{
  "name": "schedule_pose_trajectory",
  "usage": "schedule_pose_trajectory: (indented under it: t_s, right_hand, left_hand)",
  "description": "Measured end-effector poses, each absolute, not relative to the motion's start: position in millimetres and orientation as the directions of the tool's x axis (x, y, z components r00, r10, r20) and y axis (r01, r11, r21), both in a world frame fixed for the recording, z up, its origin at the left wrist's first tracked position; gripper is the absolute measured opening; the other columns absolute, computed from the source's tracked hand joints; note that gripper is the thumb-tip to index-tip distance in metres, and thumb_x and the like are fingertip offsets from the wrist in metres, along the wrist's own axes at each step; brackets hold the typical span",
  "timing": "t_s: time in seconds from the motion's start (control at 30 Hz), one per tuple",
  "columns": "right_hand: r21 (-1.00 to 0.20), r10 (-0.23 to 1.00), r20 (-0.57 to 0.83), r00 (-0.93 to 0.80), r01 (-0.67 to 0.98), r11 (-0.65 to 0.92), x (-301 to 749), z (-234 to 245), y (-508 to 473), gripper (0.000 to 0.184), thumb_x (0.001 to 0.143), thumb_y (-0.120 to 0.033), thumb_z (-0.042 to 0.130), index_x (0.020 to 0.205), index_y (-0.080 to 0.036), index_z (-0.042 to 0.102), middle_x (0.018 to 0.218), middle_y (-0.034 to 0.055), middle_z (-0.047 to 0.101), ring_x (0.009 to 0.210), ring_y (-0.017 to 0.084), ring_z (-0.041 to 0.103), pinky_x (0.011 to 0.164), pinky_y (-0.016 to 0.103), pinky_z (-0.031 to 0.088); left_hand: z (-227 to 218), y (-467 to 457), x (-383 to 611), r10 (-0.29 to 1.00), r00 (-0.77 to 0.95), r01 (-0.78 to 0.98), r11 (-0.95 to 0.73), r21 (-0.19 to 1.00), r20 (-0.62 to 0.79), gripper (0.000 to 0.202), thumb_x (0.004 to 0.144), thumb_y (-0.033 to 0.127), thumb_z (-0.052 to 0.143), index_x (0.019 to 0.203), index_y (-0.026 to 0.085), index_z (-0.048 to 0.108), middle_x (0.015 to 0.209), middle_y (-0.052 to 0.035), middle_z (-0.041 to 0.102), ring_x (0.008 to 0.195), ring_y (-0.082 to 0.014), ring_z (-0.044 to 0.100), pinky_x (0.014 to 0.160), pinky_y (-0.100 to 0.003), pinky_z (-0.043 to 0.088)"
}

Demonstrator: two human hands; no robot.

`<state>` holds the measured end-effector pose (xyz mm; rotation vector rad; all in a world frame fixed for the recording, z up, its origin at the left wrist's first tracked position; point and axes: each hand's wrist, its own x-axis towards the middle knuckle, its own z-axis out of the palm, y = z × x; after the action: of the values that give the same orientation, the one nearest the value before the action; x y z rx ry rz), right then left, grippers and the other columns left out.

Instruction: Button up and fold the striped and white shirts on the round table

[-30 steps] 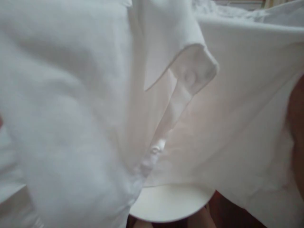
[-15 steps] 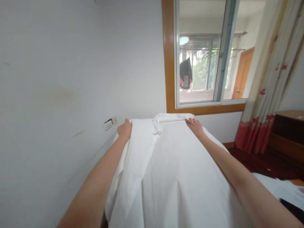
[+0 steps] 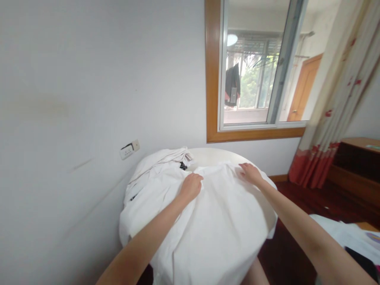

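Head view — one white garment, two hands: left hand curled, grip unclear; right hand spread flat.

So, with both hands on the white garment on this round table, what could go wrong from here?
1. A large part of the white garment hangs over the near edge of the round table. Only the left hand and the right hand press on it, so it might slide to the floor.
2. The pile of white clothes lies close beside it. Any pulling could drag the two together or crease them.
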<state>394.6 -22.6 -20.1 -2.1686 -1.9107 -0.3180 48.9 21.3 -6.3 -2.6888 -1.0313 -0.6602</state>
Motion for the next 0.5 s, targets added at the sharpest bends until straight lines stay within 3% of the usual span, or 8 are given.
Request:
schedule_pose_trajectory:
  t_s: [0.07, 0.13, 0.27, 0.37, 0.5]
  right_hand:
    - [-0.049, 0.927, 0.269, 0.26, 0.965, -0.256, 407.6, -18.2, -26.1, 0.046, 0.089, -0.035, 0.045, 0.131, -0.017, 0.048, 0.13, 0.0152, 0.051, 0.119, 0.027, 0.047, 0.096, 0.039, 0.038]
    - [-0.072, 0.91, 0.213, 0.355, 0.935, -0.348, 420.5, -18.3, -26.7, 0.043, 0.092, -0.041, 0.039, 0.128, -0.02, 0.052, 0.126, 0.0147, 0.054, 0.115, 0.029, 0.05, 0.092, 0.041, 0.041]
    - [-0.107, 0.874, 0.167, 0.457, 0.89, -0.444, 445.8, -26.0, -23.6, 0.043, 0.094, -0.037, 0.032, 0.128, -0.02, 0.052, 0.123, 0.0152, 0.057, 0.111, 0.03, 0.054, 0.087, 0.045, 0.043]
    - [-0.133, 0.845, 0.149, 0.514, 0.857, -0.498, 463.1, -35.4, -20.7, 0.045, 0.093, -0.039, 0.036, 0.128, -0.015, 0.053, 0.122, 0.0192, 0.057, 0.112, 0.033, 0.054, 0.088, 0.051, 0.041]
    - [-0.175, 0.828, 0.161, 0.536, 0.842, -0.511, 486.5, -40.1, -17.4, 0.048, 0.085, -0.047, 0.049, 0.109, -0.009, 0.065, 0.111, 0.024, 0.062, 0.102, 0.035, 0.059, 0.08, 0.047, 0.045]
  left_hand:
    - [-6.9, 18.1, 60.1, 0.591, 0.68, 0.646, -0.763, 0.026, 0.434, 0.034, 0.087, 0.019, 0.041, 0.115, 0.016, 0.061, 0.117, -0.0088, 0.061, 0.114, -0.0199, 0.051, 0.104, -0.035, 0.037]
    - [-11.8, 15.8, 71.1, 0.59, 0.692, 0.64, -0.768, 0.024, 0.416, 0.039, 0.089, 0.025, 0.042, 0.124, 0.016, 0.054, 0.129, -0.0102, 0.054, 0.122, -0.0214, 0.045, 0.106, -0.036, 0.035]
    - [-32.6, 12.7, 92.7, 0.577, 0.73, 0.615, -0.788, 0.016, 0.365, 0.051, 0.092, 0.046, 0.037, 0.141, 0.031, 0.035, 0.15, -0.0038, 0.032, 0.138, -0.027, 0.025, 0.112, -0.052, 0.02]
    - [-50.4, 15.7, 102.1, 0.656, 0.708, 0.666, -0.744, 0.064, 0.26, 0.059, 0.088, 0.063, 0.029, 0.141, 0.038, 0.032, 0.152, -0.0031, 0.027, 0.139, -0.0322, 0.021, 0.109, -0.063, 0.013]
    - [-62.7, 24.6, 101.7, 0.699, 0.695, 0.688, -0.715, 0.126, 0.169, 0.062, 0.086, 0.069, 0.021, 0.14, 0.04, 0.034, 0.151, -0.0033, 0.028, 0.14, -0.0325, 0.02, 0.108, -0.063, 0.008]
